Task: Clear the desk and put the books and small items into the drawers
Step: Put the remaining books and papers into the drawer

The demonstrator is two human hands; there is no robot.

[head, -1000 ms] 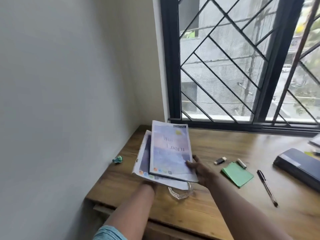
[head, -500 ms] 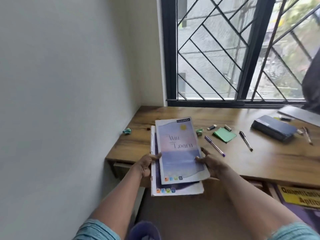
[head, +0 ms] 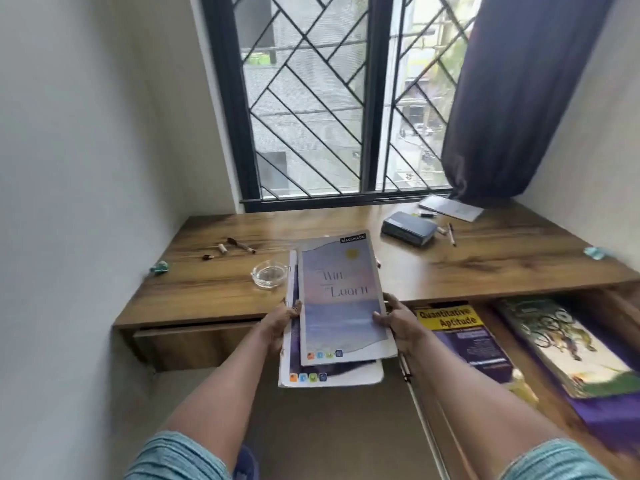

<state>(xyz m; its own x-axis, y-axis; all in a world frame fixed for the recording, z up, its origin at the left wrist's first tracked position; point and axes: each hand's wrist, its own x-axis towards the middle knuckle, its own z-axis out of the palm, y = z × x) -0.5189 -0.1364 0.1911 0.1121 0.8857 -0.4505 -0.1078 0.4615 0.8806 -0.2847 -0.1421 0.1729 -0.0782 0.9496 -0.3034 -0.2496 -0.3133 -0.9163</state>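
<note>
Head view is looking down at a wooden desk (head: 485,268) below a barred window (head: 311,116). Far left on the desktop, a small teal object (head: 159,267) is lying close to the wall. Right of it, a dark marker (head: 241,244) and a short pale stub (head: 222,248) are lying near each other. A clear glass ashtray (head: 269,276) is sitting nearer the front edge. Under this stretch, the left drawer (head: 194,344) is sitting closed.

The left hand (head: 280,318) is gripping the left edges of two notebooks, thumb on top, with the fingers hidden beneath. The top notebook (head: 341,299), pastel with "Learn" on its cover, is lying askew on the lower notebook (head: 329,375), whose bottom edge is sticking out. Both are being held in the air at the desk's front edge, with their far ends overlapping the desktop in this view. The right hand (head: 398,322) is gripping their right edge, thumb pressing on the top cover.

Further right, toward the back, a dark blue book (head: 408,228) is lying beside a pen (head: 451,234). A white pad (head: 450,208) is resting at the hem of a dark curtain (head: 519,98). Below the desktop, the right drawer (head: 616,303) is standing open. It is holding a yellow-and-purple "Quantitative Aptitude" book (head: 464,337) and a colourful illustrated book (head: 568,344). A second teal object (head: 594,252) is lying near the desk's right end.
</note>
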